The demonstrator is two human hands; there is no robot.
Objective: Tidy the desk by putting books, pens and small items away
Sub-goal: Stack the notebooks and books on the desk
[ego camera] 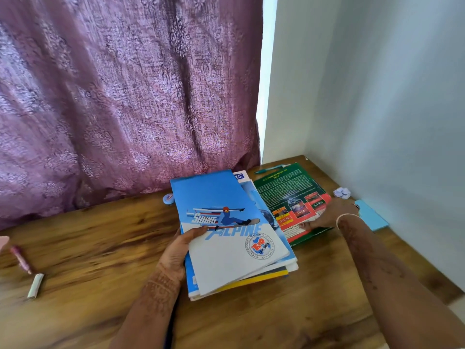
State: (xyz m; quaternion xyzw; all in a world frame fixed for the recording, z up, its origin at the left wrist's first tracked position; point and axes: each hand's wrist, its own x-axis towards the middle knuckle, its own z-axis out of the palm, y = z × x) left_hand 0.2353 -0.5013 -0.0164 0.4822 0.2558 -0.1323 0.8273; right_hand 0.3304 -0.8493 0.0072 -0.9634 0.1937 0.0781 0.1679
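My left hand [179, 253] grips the left edge of a stack of notebooks [226, 238], thumb on the top blue-and-white cover with a skier picture. The stack is tilted above the wooden desk [88, 248]. To its right lies a green and red book [289, 195], flat on the desk. My right hand [327, 215] rests on that book's near right corner; its fingers touch the cover, and whether they grip the edge I cannot tell. A teal pen [269, 169] lies behind the green book near the wall.
A small round blue tin [168, 198] sits by the curtain. A crumpled paper ball [342, 192] and a light blue pad [372, 215] lie by the right wall. At the left are a purple pen [21, 258] and a pale cap-like tube [35, 285].
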